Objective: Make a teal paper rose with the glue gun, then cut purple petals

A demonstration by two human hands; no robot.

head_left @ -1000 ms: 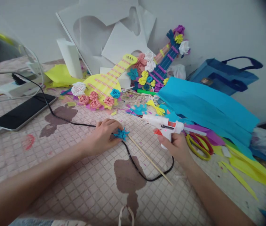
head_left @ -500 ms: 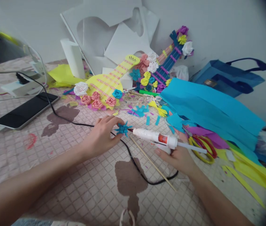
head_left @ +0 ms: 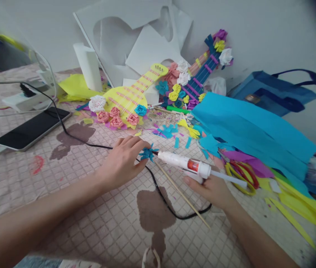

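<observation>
Between the thumb and fingers of my left hand (head_left: 123, 160) is a small blue paper flower (head_left: 148, 153) with pointed petals. My right hand (head_left: 215, 190) grips a white hot glue gun (head_left: 177, 160), a clear glue stick (head_left: 229, 178) poking out of its back end. The gun's dark nozzle points left and meets the flower's right side; whether glue is coming out is too small to see. Under the gun, a thin wooden stick (head_left: 184, 197) lies slanted on the table. A black cord (head_left: 158, 190) loops below both hands.
Beyond my hands stand a yellow paper guitar (head_left: 127, 98) and a blue one (head_left: 201, 82), both trimmed with paper flowers. Scissors (head_left: 240, 178), blue paper (head_left: 252, 126) and yellow strips (head_left: 294, 223) lie right. A tablet-like device (head_left: 32, 128) and power strip (head_left: 26, 98) are left.
The flower has turned slightly in my left fingers, with the glue gun's nozzle still against it. The whole view has shifted a little; my right hand keeps its grip.
</observation>
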